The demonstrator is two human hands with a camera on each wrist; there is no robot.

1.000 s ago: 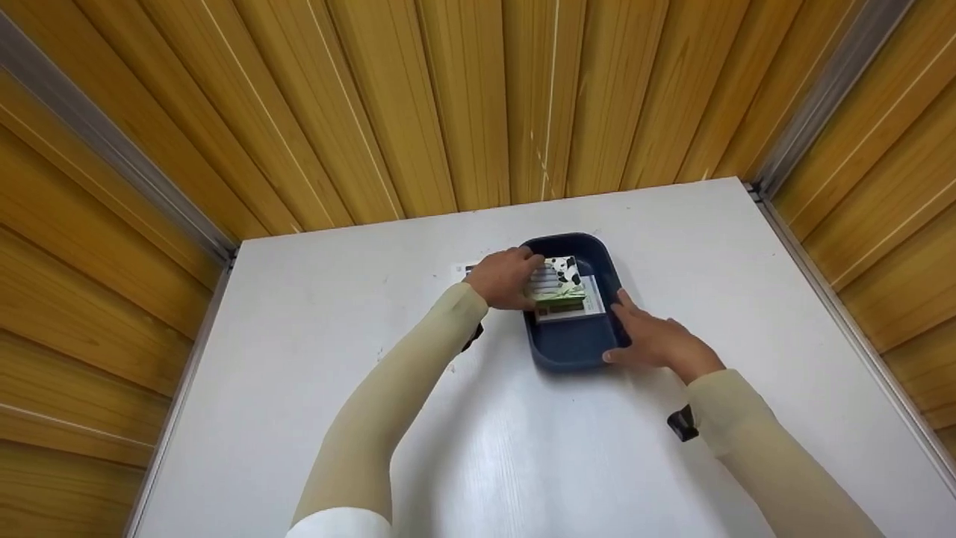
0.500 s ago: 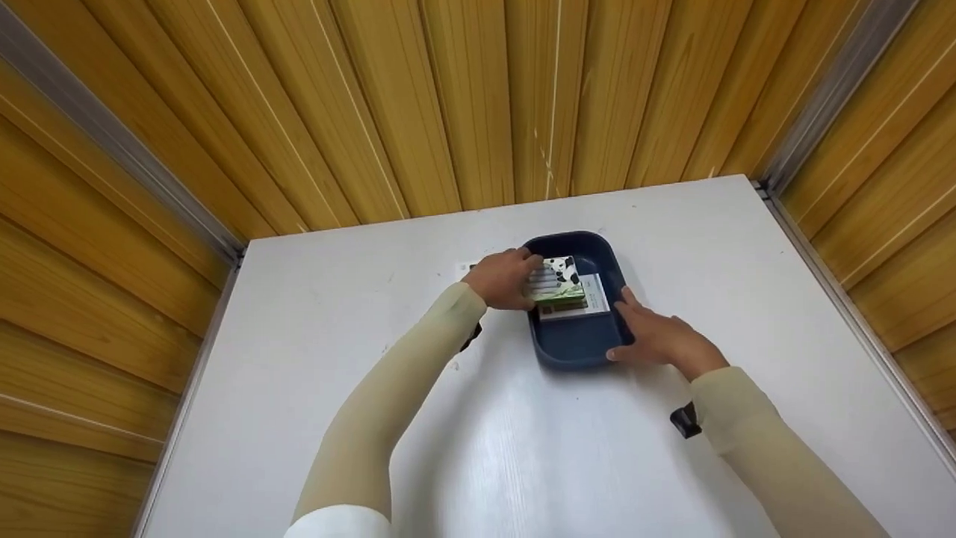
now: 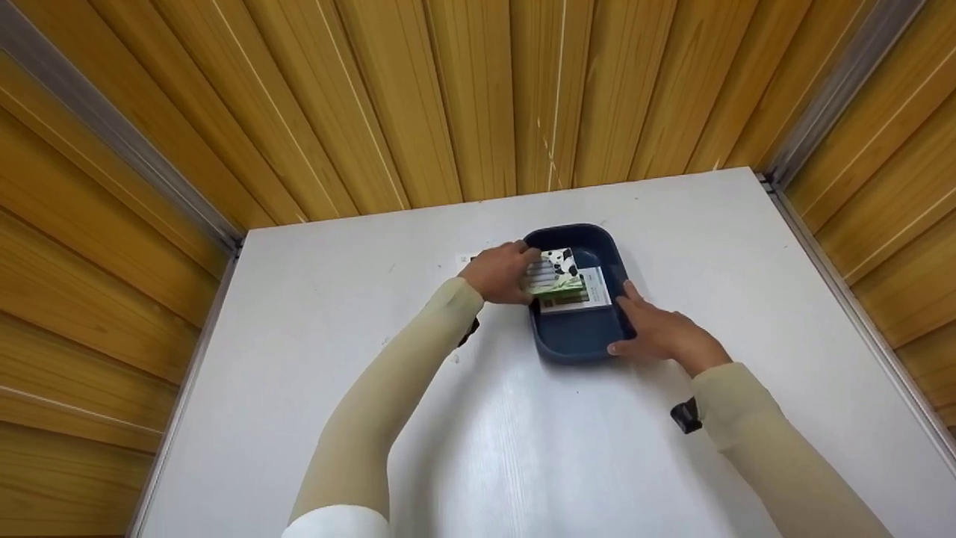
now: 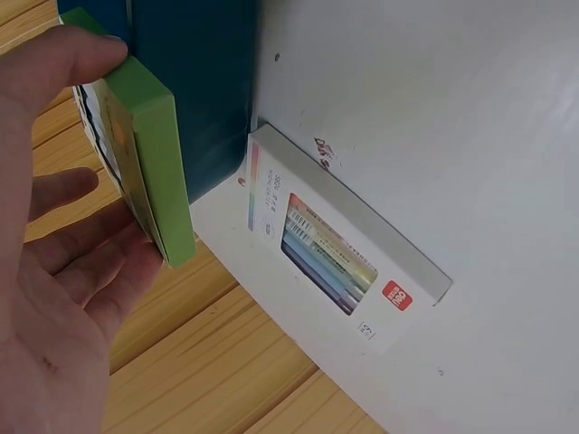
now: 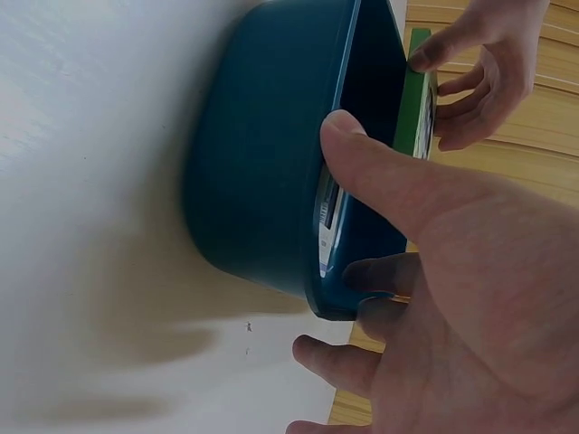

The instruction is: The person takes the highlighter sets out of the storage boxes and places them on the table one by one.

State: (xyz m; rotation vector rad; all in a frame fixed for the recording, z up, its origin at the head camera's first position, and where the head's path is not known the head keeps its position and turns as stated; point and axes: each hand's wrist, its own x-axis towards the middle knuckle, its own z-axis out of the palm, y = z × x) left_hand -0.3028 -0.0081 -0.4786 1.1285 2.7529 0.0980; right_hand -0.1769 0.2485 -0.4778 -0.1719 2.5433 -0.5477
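"What took up the most space?"

"Yellow-brown wood-grain panelled walls (image 3: 418, 112), rising on three sides of a white, flat-topped table (image 3: 314, 336). Two arms in long beige sleeves (image 3: 396, 381) reached in over it."

"And on the table?"

"A dark blue, rectangular tray (image 3: 579, 336) with deep walls and rounded corners, sitting near the far edge."

"What about the hands?"

"The right hand (image 3: 661, 332) rested on the tray's right side near the close corner, fingers and thumb spread apart, the thumb tip touching the rim. The left hand (image 3: 497, 273) was across from it, at the left rim."

"Any smaller things?"

"A slim white cardboard pen box (image 4: 335, 244) with a clear window, pastel pens showing through, lay on the table just beside the tray's left wall. A flat white windowed box (image 3: 597, 288) lay inside the tray."

"So what did the left hand have?"

"A thin, panda-printed box with green edges (image 3: 556, 270), pinched between thumb and fingers and held tilted. It overlapped the left part of the tray's opening, above the flat white one; whether it touched the rim, I couldn't tell."
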